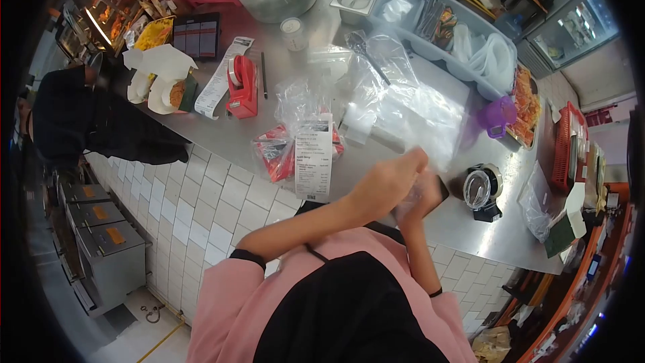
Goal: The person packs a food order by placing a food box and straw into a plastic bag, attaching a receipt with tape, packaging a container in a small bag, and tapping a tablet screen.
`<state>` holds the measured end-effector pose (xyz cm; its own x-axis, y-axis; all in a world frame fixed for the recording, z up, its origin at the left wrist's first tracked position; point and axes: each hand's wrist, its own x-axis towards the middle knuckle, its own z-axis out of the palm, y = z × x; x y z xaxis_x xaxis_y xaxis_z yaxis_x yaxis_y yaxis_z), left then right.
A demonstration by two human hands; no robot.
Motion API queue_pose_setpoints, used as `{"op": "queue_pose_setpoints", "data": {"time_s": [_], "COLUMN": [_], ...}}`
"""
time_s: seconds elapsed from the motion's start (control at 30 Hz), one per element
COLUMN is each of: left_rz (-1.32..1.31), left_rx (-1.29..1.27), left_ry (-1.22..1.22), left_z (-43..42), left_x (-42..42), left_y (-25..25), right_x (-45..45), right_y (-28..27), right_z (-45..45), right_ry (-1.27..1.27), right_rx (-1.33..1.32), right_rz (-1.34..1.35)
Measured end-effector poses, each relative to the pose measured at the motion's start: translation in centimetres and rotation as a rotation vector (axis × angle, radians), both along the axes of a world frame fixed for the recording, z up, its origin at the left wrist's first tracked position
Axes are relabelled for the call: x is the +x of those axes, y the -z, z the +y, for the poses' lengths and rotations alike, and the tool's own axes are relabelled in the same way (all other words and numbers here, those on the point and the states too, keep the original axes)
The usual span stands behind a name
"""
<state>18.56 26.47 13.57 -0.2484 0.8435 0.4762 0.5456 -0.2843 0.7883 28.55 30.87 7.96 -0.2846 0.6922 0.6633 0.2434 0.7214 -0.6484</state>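
Head view: my left hand [406, 173] curls, fingers drawn in, close by my right hand [416, 205] at the edge of the steel table [463, 232]; whether either grips anything, I cannot tell. Just beyond them lies clear plastic [433, 104], thin, glossy and wrinkled. Off to my left sits a crumpled see-through bag [301, 104], red showing inside, a printed receipt [313, 165] over its front.

Brightly lit; glares off plastic sheets [435, 102] beyond slightly blurred hands [404, 173]; bends strongly toward black, rounded edges.
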Motion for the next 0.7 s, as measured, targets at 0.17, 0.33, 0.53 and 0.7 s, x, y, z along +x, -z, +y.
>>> {"op": "queue_pose_setpoints", "data": {"time_s": [0.17, 0.33, 0.53, 0.7], "left_rz": [0.142, 0.062, 0.098, -0.776], "left_rx": [-0.094, -0.001, -0.287, -0.324], "left_ry": [-0.103, -0.017, -0.140, -0.014], "left_z": [-0.8, -0.1, -0.1, 1.7], "left_x": [0.0, -0.2, -4.3, -2.8], "left_y": [4.8, 0.1, 2.1, 5.5], "right_x": [1.2, 1.7, 3.2, 2.5], "right_y": [-3.3, 3.8, 3.3, -2.2], "right_z": [0.7, 2.4, 4.4, 5.0], "right_ry": [-0.063, -0.169, 0.058, -0.206], "right_rx": [-0.356, 0.091, -0.589, -0.542], "right_rz": [0.057, -0.251, -0.056, -0.122]}}
